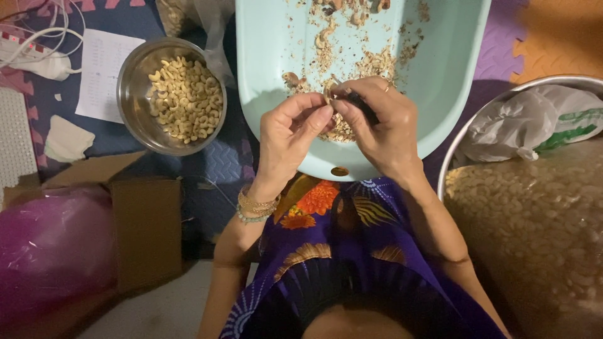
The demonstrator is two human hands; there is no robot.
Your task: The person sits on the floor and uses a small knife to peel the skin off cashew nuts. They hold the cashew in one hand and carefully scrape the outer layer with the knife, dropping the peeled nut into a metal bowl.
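Purple dress (352, 251) with orange floral print, gold and green bangles (256, 207), ring (387, 88), bare forearms

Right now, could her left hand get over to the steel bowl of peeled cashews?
Probably yes. The left hand sits over the pale green tub, the steel bowl lies just to its left, open-topped, with nothing standing between them; it only pinches a cashew.

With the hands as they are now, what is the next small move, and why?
Probably scrape the skin off with the small dark tool in the right hand. The left hand pinches a cashew against its tip over the pale green tray, where peelings already lie.
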